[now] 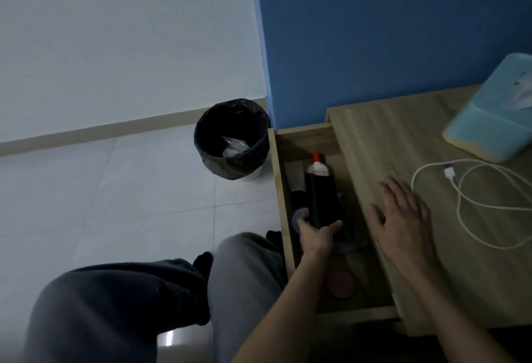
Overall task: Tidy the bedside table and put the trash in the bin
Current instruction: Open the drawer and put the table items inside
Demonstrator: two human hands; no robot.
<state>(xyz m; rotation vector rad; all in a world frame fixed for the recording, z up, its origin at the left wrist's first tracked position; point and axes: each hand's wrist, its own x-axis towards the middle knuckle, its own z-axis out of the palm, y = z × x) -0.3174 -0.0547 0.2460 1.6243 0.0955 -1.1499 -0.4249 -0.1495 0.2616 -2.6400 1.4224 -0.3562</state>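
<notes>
The wooden bedside table (383, 144) has its drawer (277, 178) pulled open toward the left. My left hand (316, 237) reaches into the drawer and grips the near end of a long black object (321, 198). Just past it lies a white bottle with a red cap (317, 165). My right hand (403, 218) hovers flat, fingers spread, over the tabletop near the drawer edge. A bin lined with a black bag (233, 139) stands on the floor left of the drawer, with some clear plastic trash (233, 146) inside.
A white charging cable (472, 204) lies coiled on the tabletop at right. A light blue tissue box (498, 115) sits at the back right. A round reddish item (339, 282) lies in the drawer's near part. My knees fill the lower left; a blue wall stands behind.
</notes>
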